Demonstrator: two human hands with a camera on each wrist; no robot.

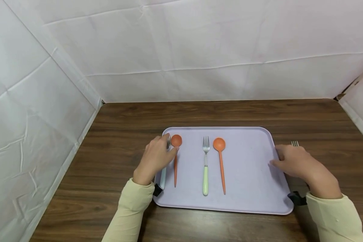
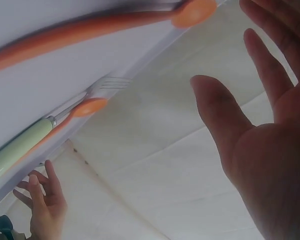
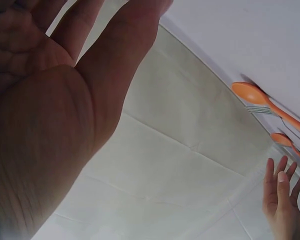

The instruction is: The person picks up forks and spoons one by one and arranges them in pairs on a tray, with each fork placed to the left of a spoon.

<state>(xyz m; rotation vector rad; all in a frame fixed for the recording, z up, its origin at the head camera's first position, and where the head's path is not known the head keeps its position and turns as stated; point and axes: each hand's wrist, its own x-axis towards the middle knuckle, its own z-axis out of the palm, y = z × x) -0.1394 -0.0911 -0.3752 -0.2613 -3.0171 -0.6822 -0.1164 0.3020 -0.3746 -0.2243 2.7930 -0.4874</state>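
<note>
A pale lilac tray (image 1: 248, 174) lies on the table. On it, from left to right, are a fork with a pale handle (image 1: 163, 178), an orange spoon (image 1: 176, 140), a fork with a light green handle (image 1: 205, 181) and a larger orange spoon (image 1: 219, 144). My left hand (image 1: 155, 156) hovers at the tray's left side, fingers spread and loose, partly hiding the pale-handled fork. Over the tray's right edge is my right hand (image 1: 299, 164), its thumb above the tray; the wrist views show nothing in either palm. Whether it touches the rim, I cannot tell.
Another fork (image 1: 294, 143) lies right of the tray, mostly hidden behind my right hand. The dark wooden table (image 1: 124, 117) meets white cloth walls (image 1: 199, 50) at the back and on both sides.
</note>
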